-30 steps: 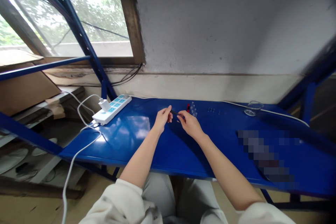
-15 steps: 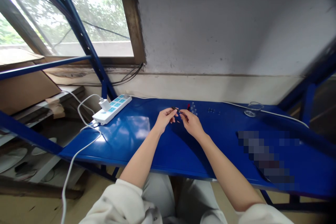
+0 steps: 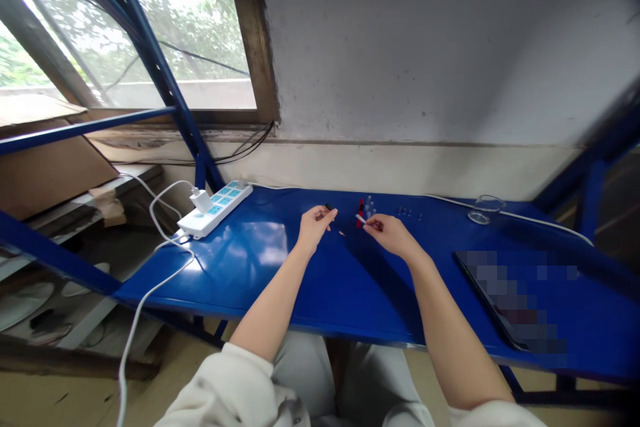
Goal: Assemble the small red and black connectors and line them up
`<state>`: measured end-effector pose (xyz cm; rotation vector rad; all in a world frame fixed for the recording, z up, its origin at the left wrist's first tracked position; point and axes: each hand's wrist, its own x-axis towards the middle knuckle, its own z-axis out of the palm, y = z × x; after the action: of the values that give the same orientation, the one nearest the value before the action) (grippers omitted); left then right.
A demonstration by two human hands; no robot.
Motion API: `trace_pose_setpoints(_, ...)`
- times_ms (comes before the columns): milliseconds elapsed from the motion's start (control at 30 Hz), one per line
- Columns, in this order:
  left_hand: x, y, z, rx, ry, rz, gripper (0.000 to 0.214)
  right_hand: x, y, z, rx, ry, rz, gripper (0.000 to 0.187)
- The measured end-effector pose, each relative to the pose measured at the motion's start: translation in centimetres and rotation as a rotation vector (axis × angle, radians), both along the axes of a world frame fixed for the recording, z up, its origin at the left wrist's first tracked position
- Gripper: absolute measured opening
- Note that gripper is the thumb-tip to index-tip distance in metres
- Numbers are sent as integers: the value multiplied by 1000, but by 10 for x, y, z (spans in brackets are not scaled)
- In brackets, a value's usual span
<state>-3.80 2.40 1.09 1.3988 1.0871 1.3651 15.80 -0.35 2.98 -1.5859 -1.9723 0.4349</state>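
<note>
Thin pale stick (image 3: 361, 219) pinched in your right hand (image 3: 387, 233), over counter (image 3: 325, 293), just beside red bits (image 3: 361, 203). Your left hand (image 3: 314, 223) pinches small dark piece (image 3: 329, 206). Stick's tip could bump red bits or clear bits (image 3: 369, 207), being so near. Loose grip could drop dark piece.

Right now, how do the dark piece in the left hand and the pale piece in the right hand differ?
Colour: the dark piece looks black; the pale piece looks whitish.
Pose: the dark piece pokes up above the fingers of the left hand; the pale piece juts leftward from the fingertips of the right hand.
Shared: both are small, partly hidden by fingers.
</note>
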Motion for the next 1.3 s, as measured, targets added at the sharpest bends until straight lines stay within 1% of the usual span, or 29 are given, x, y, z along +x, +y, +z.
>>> trace_pose_setpoints(67,7,-2,-5,49,121,-29,29,11,0,-4,-89,-8,-57,12)
trace_pose_setpoints(133,15,-4,-9,88,289,-58,26,18,2,-9,-145,-40,-123,9)
trace_pose_setpoints(233,27,-5,-13,133,565,-87,20,20,5,-15,-187,-86,-166,8)
trace_pose_setpoints(300,34,-3,-13,143,674,-89,17,17,7,-17,-186,-116,-177,9)
trace_pose_setpoints(367,40,0,-12,135,705,-74,15,14,7,-18,-173,-153,-198,11)
trace_pose_setpoints(500,48,5,-16,110,675,-20,11,11,8,-19,-152,-211,-248,13)
trace_pose_setpoints(633,51,6,-25,175,678,34,13,11,9,-22,-174,-238,-247,15)
trace_pose_setpoints(767,50,5,-31,240,753,59,15,12,10,-25,-211,-262,-237,17)
trace_pose_setpoints(867,47,0,-28,293,832,80,18,12,10,-26,-220,-264,-239,18)
trace_pose_setpoints(1000,44,-10,-19,417,863,110,24,12,10,-27,-226,-256,-240,19)
trace_pose_setpoints(1133,43,-18,-12,490,904,57,26,12,10,-28,-213,-247,-232,19)
trace_pose_setpoints(1300,43,-19,-14,507,968,13,29,12,10,-28,-200,-265,-234,18)
